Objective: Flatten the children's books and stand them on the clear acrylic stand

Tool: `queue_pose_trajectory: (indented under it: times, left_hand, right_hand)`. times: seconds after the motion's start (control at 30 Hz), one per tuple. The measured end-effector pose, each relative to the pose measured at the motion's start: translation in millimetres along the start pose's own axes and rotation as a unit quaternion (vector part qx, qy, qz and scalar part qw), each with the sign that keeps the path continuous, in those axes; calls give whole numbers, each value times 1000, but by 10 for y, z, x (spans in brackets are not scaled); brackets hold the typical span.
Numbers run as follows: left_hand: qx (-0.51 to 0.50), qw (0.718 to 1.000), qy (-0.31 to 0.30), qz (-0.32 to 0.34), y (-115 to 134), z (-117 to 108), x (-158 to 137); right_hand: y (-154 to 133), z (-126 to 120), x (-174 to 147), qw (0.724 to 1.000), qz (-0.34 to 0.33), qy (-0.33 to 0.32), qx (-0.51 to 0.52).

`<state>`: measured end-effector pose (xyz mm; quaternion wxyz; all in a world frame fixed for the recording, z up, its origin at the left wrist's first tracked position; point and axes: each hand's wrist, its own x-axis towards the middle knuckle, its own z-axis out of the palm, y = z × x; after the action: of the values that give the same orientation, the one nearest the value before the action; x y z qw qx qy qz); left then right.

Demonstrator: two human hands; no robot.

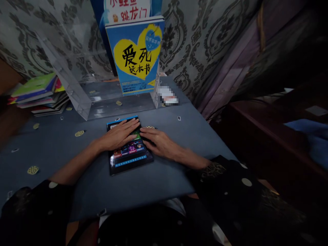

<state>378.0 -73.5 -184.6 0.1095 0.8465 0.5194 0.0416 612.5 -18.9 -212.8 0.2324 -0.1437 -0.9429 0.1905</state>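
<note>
A dark book (130,163) with small colourful pictures lies flat on the table in front of me. Across its upper part rests my left hand (120,134), palm down with the fingers stretched out. My right hand (160,143) is at the book's right edge, its fingertips touching the cover and its fingers extended. Neither hand grips anything that I can see. Beyond the book, a clear acrylic stand (105,107) holds an upright blue book (137,56) with a yellow heart. Behind that one, a taller dark blue book (128,8) is partly hidden.
A stack of books (41,92) sits at the back left. The table (97,191) has a grey-blue cloth printed with pineapples. Near the stand's right end lies a pale, pixelated item (167,95). Patterned curtain (179,37) hangs behind; dark red furniture (269,136) stands on the right.
</note>
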Motion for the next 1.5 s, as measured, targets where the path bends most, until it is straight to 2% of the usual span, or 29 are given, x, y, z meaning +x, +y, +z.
queue_pose_trajectory:
  times: [0.3,0.5,0.8,0.97,1.27,1.5]
  left_hand:
    - [-14,999,-14,28,207,6,-167]
    - [-15,999,-18,43,331,38,-272]
    - [-7,997,-32,70,604,76,-491]
    - [13,995,-11,93,718,134,-644]
    - [37,997,30,66,880,261,-757]
    - [54,991,99,71,996,348,-773]
  right_hand:
    - [-70,-35,-107,999,-1,19,29]
    - [-176,-91,-255,999,15,5,39]
    - [-356,-189,-519,998,-7,-20,66]
    - [-420,-179,-655,998,-25,-27,46]
    - [-493,-74,-733,999,-17,-25,20]
    - [-572,-30,-730,998,-51,16,-23]
